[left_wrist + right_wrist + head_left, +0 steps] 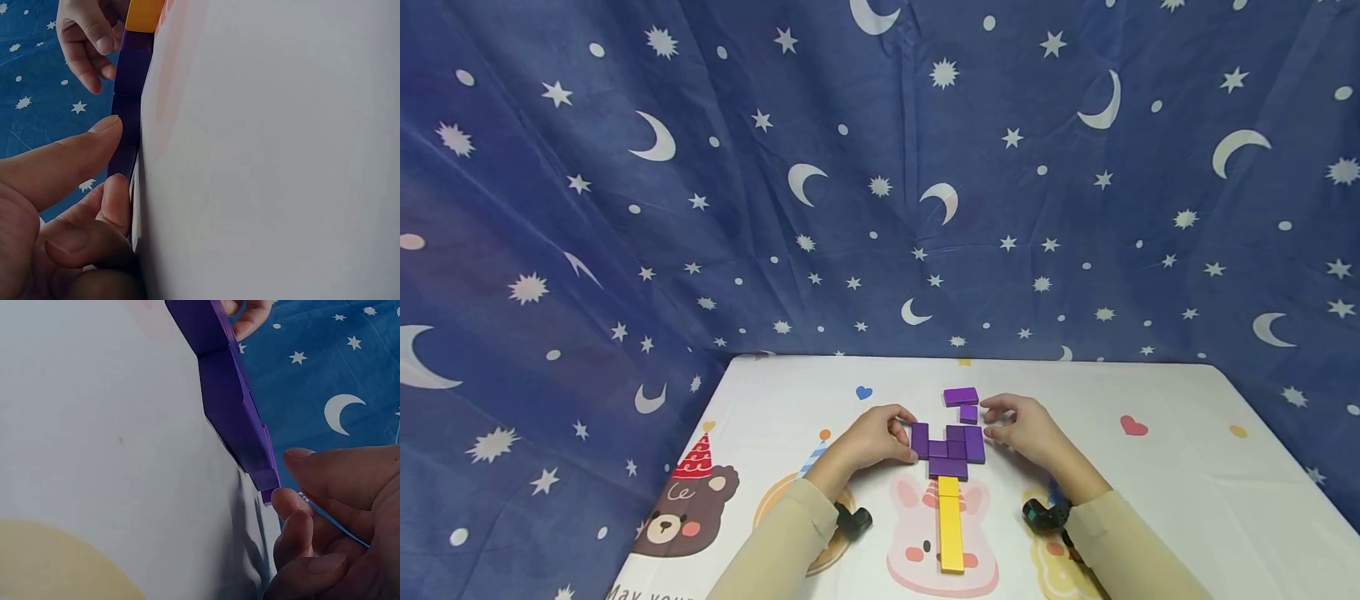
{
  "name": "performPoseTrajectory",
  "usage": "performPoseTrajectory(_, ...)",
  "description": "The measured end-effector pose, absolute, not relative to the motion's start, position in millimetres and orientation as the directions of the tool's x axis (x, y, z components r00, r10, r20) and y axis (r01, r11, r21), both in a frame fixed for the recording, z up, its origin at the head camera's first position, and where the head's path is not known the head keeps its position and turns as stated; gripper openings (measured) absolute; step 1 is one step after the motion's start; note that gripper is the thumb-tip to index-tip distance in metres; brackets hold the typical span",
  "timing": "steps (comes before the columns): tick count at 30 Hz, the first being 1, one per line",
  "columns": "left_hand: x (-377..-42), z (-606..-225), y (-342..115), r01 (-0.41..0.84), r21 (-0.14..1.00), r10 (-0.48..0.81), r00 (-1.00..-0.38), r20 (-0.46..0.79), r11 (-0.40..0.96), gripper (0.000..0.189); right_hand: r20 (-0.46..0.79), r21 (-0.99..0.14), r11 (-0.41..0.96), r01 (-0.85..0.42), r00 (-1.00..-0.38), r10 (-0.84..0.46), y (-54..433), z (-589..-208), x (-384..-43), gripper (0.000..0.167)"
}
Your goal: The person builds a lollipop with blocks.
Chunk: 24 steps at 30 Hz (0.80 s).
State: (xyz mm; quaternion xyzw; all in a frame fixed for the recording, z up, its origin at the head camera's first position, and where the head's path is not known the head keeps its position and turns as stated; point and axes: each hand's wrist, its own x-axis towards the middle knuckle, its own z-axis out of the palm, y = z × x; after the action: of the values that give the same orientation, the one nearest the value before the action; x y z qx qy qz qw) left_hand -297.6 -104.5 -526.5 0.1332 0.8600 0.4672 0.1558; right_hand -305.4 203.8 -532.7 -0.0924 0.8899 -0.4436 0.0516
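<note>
My left hand (874, 437) is at the left side of a flat group of purple blocks, its thumb and finger pinching the ends of the leftmost purple block (920, 442). In the left wrist view the thumb (107, 131) touches the purple row. Beside the group's right side is my right hand (1026, 429), its fingers loosely bent and holding nothing. Nearest to it are the right upright purple block (974, 445) and a small purple square block (968, 414). Another purple block (961, 397) lies farther back. Below the group, yellow blocks (951, 533) form a straight strip.
The white tablecloth (1210, 467) carries printed pictures, among them a bear (688, 517) and a pink rabbit. A blue curtain (880, 275) with moons and stars hangs behind the table. Black devices are strapped at both wrists.
</note>
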Motion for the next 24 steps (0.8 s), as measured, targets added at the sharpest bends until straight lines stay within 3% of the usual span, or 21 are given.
performPoseTrajectory(24, -300, -534, -104, 0.102, 0.842, 0.378, -0.917, -0.126, 0.529, 0.057, -0.071, -0.744, 0.666, -0.049, -0.986, -0.152, 191, -532, -323, 0.045)
